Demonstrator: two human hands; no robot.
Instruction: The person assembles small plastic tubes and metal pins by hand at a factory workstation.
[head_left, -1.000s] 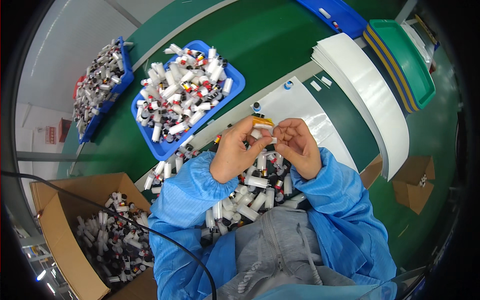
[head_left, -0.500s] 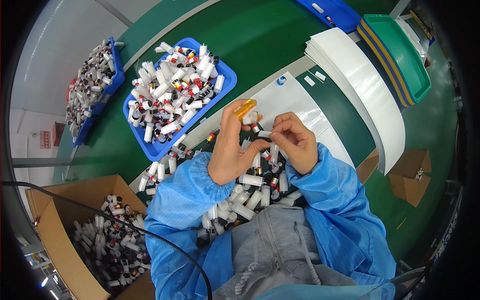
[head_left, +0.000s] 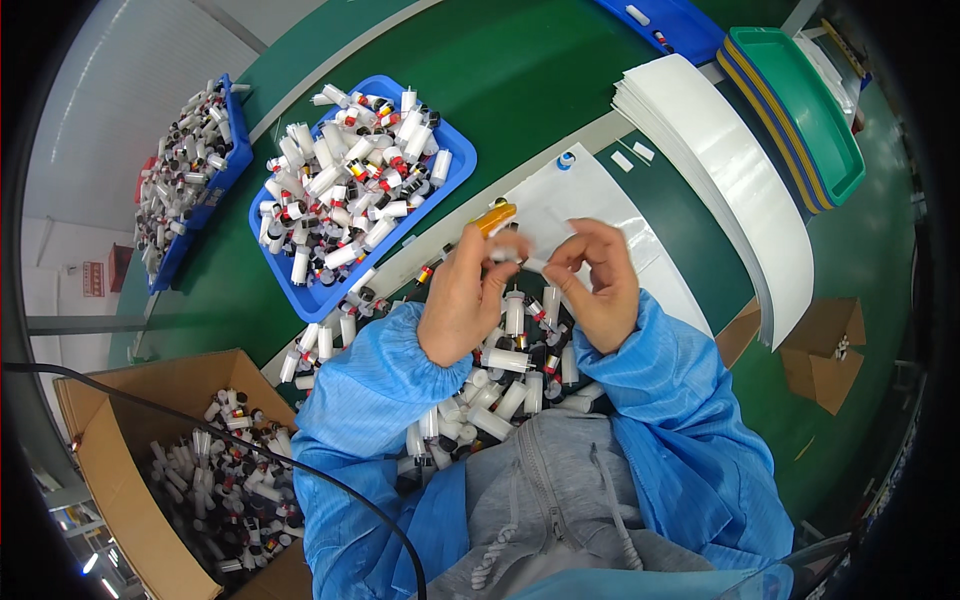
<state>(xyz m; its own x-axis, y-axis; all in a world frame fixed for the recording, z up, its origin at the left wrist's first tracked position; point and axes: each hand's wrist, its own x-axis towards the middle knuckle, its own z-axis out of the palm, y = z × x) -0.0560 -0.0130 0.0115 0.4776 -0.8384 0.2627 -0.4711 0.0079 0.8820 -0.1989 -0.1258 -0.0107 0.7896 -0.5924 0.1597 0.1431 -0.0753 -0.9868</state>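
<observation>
My left hand [head_left: 462, 305] is closed, with an orange-handled tool [head_left: 494, 219] tucked along its index finger; the tool's kind is unclear. Its thumb and fingertips also pinch a small white part, smeared by motion. Close by on the right, my right hand [head_left: 603, 280] pinches a small white piece [head_left: 534, 265] between thumb and index finger, its end near the left fingertips. Under both hands lies a heap of white plastic cylinders [head_left: 508, 359] with black, red and yellow end parts.
A blue tray [head_left: 462, 170] heaped with similar cylinders stands left of my hands, another blue tray [head_left: 240, 150] beyond it. A cardboard box [head_left: 120, 480] of them sits lower left. White sheets [head_left: 720, 150] and green trays [head_left: 845, 150] are stacked right. A small blue-and-white part [head_left: 566, 160] rests ahead.
My left fingers have curled in and tilted, and the white part with a dark end between them now shows only as a blur. My right hand stays close to the same place.
</observation>
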